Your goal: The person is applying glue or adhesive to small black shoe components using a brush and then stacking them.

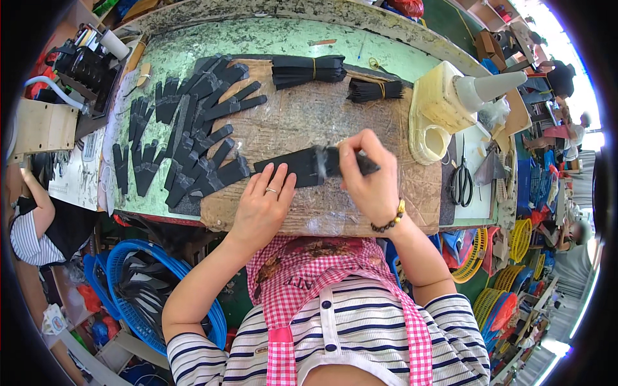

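Black flat strips (299, 168) lie fanned on the brown cardboard (283, 138) in front of me, with a whitish, glue-like smear across their right part. My left hand (264, 202) lies on their left end, fingers stretched out, pressing nothing but the strips. Over the right end is my right hand (370, 170), fingers closed in a pinch; what sits between them is hidden. A dark end shows just past its fingers, and I cannot tell whether it belongs to the strips. To the left, several joined groups of black strips (193, 141) overlap on the table.
Two banded bundles of black strips (309, 71) lie at the cardboard's far edge. A yellowish bottle with a white nozzle (444, 96) and black scissors (461, 183) are at the right. Blue baskets (116, 270) with dark pieces stand below left. Another person's arm (42, 199) is at far left.
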A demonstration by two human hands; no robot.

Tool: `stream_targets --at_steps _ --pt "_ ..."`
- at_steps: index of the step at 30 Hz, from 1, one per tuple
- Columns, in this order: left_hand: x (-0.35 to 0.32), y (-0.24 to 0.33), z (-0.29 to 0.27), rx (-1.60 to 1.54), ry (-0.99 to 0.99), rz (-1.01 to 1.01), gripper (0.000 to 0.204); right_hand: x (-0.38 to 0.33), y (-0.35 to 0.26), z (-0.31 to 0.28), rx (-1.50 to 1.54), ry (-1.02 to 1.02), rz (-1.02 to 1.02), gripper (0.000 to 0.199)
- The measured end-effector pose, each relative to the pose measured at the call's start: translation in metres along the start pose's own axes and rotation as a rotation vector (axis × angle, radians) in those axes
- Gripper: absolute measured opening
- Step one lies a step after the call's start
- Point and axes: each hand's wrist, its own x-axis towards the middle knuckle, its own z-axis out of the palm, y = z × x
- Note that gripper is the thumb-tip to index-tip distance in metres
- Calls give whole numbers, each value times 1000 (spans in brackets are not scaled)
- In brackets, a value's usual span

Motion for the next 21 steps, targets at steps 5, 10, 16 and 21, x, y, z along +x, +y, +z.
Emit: stream_targets --at_steps 5,10,16,21 --pt "0 -7 -1 -46 9 6 37 -40 -2 -7 -126 26 -35 8" --pt "12 -13 -9 -292 76 -206 36 -26 -20 -12 56 -4 131 6" --pt "6 -12 -3 -186 73 -141 36 -5 -23 -2 102 -52 138 7" --pt "1 -12 -1 -164 54 -120 39 1 -28 34 41 34 -80 8"
